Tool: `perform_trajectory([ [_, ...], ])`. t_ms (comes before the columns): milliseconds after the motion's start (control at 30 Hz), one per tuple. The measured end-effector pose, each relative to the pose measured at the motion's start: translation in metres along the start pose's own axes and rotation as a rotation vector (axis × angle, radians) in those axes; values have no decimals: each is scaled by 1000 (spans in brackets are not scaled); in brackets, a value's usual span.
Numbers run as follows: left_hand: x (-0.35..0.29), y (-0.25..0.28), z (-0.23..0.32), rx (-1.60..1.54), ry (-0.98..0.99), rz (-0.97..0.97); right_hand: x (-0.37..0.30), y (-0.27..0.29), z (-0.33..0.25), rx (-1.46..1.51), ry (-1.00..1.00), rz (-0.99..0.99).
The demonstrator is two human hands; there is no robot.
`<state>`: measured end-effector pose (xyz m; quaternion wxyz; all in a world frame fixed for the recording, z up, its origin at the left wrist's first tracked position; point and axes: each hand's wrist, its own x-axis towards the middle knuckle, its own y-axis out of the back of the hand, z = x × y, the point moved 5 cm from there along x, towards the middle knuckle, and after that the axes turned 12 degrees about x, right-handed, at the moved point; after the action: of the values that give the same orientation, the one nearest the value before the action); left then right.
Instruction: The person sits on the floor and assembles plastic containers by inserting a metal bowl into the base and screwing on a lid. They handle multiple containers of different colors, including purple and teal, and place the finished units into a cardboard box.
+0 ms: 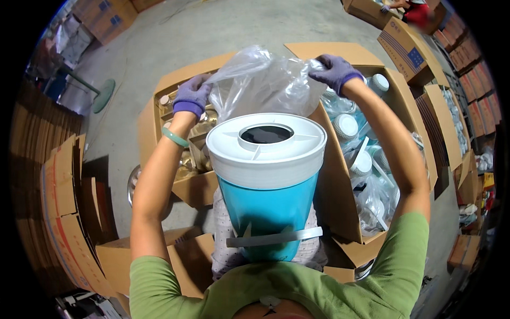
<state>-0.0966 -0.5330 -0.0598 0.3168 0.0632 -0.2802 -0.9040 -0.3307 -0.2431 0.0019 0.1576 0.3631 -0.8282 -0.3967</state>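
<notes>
My left hand (193, 94), in a purple glove, pinches one side of a clear plastic bag (255, 87). My right hand (336, 73), gloved the same way, grips the bag's other side, so it is stretched out between them. Just below the bag, a turquoise tub (265, 204) stands upright on my lap. Its wide white end (223, 141) faces up, with a round dark opening in the middle. A whitish curved band like a handle (273, 237) crosses the tub low down, near my body.
Left of the tub, an open carton (194, 189) holds several golden clear vessels. On the right, a larger carton (340, 196) contains white-lidded blue containers and plastic wrap. Flattened cardboard (58, 196) stands at left. A green round stand base (104, 95) rests on the floor. Another person (411, 11) works far right.
</notes>
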Motion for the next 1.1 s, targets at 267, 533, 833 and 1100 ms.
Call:
perform_trajectory([
  [267, -34, -47, 70, -340, 52, -149, -18, -70, -65, 297, 23, 238],
  [533, -45, -52, -17, -29, -102, -362, -61, -99, 30, 170, 100, 154],
  [833, -207, 48, 92, -251, -571, -176, -237, -22, -95, 767, 838, -106],
  [1100, -294, -4, 15, 443, -497, -890, -332, -144, -27, 177, 713, -105],
])
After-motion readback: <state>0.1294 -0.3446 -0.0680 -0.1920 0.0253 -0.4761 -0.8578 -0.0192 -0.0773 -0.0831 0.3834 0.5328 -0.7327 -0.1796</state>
